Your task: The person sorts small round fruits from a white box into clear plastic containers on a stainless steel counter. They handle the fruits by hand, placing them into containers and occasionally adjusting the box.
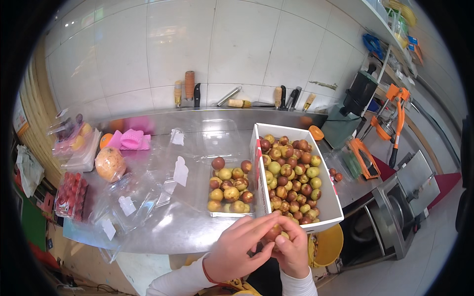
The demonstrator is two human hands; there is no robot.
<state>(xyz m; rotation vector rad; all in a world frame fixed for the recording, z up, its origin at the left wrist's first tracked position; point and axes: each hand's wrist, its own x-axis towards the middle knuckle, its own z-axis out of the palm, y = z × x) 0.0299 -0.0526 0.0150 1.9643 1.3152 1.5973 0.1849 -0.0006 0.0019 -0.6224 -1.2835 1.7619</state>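
Close together at the near edge of the steel counter, my left hand (239, 248) and my right hand (293, 246) hold fruit between their fingertips. A brown-red jujube (273, 233) shows between them, with a yellowish jujube (284, 234) partly hidden by the right fingers. Just beyond my hands stands a white cardboard box (326, 222) filled with mottled jujubes (292, 181). Left of the box, a clear plastic punnet (231, 214) holds several jujubes (231, 193), and its clear lid (218, 142) appears folded back toward the wall.
Left on the counter (166, 229) lie clear plastic packaging (129, 196), a wrapped round fruit (110, 164), a pack of red fruit (71, 195) and pink foam netting (132, 140). Knives (197, 95) line the back wall. At right are an orange hand juicer (389, 118) and a yellow bin (327, 244).
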